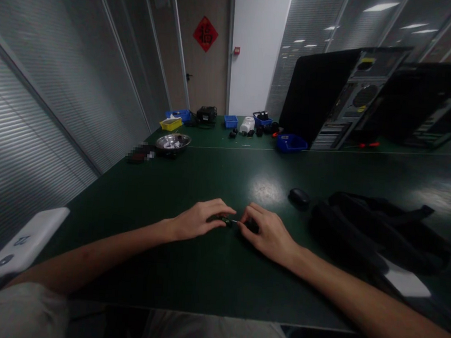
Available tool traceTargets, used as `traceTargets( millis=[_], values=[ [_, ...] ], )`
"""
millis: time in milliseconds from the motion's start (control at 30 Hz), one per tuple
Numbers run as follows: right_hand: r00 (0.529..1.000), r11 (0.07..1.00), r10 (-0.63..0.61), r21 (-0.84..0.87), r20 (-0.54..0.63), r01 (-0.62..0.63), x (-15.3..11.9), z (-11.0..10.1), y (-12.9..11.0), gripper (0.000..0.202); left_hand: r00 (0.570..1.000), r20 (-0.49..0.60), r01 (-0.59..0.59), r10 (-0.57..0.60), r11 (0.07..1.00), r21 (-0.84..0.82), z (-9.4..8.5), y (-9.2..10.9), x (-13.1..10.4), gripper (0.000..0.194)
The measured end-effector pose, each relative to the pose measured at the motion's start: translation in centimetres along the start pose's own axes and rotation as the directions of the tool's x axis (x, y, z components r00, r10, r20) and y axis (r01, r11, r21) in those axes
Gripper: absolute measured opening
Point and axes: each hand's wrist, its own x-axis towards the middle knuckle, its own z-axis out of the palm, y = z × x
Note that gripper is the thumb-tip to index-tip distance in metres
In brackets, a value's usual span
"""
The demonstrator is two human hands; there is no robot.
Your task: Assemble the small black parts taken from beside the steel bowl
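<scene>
My left hand [203, 220] is low over the green table, thumb and fingers curved around a small dark part [227, 221] with greenish bits, like a little circuit board; its exact kind is too small to tell. From the closed fingers of my right hand [264, 230] a thin metal-shafted tool [235, 221] points left and meets the part or nearly so. Its handle is hidden in my grip, and whether the tip touches I cannot tell. Both forearms reach in from the bottom corners.
A black computer mouse [299, 197] and a black bag [360, 230] lie to the right. Farther back are a metal bowl [161, 145], a yellow bin [171, 125], a blue bin [291, 143] and a computer tower [319, 93]. A white device [25, 242] stands at the left edge.
</scene>
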Motion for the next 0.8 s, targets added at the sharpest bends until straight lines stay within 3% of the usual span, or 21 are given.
traceTargets(
  millis=[200,333,800],
  values=[
    [1.000,1.000,0.004,-0.008,0.009,-0.004,-0.01,-0.04,-0.23,0.005,1.000,0.004,0.002,-0.002,1.000,-0.017,0.37,0.57,-0.14,0.043],
    [1.000,1.000,0.014,-0.018,0.015,-0.014,-0.04,-0.09,-0.30,0.007,0.999,0.029,-0.013,0.013,1.000,0.013,0.11,0.43,-0.06,0.028],
    [0.999,0.998,0.016,-0.065,0.035,-0.013,-0.07,0.03,-0.25,0.008,0.995,0.023,0.098,-0.097,0.994,-0.048,0.03,0.41,0.04,0.024]
  ],
)
